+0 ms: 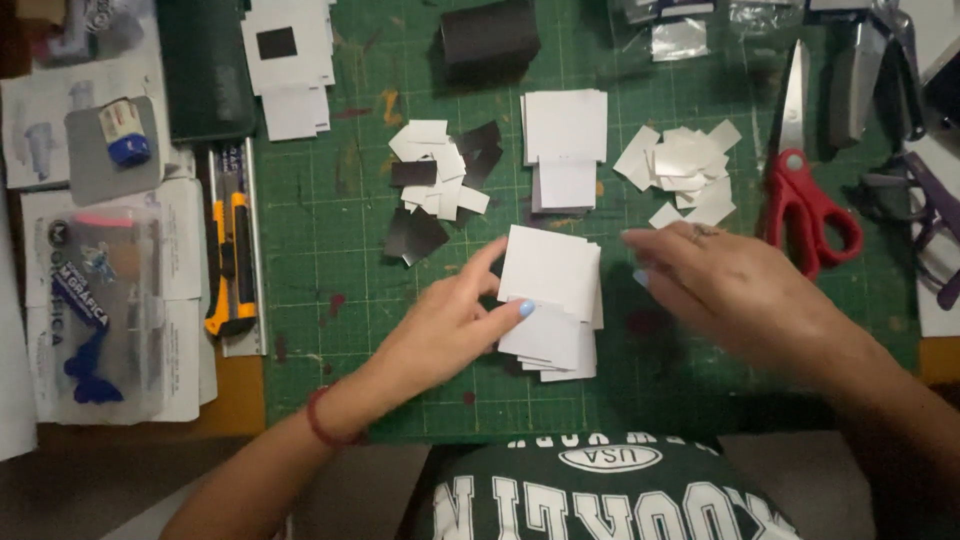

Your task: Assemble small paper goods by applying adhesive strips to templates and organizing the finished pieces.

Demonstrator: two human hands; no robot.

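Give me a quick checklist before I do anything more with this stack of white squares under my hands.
1. Left hand on the white card stack: ok, thumb and fingers touch it.
2. Right hand on the stack: cannot tell, blurred beside it.
3. Stack squared up: not ok, cards fanned.
4. Red scissors away from hands: ok, closed, but close to the right hand.
5. Yellow utility knife out of the way: ok, far left; blade state cannot tell.

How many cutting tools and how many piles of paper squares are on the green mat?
Red-handled scissors: 1
Yellow utility knife: 1
Neat white square stacks: 3
Loose piles of cut scraps: 2
Total: 7
The left hand touches the nearest stack.
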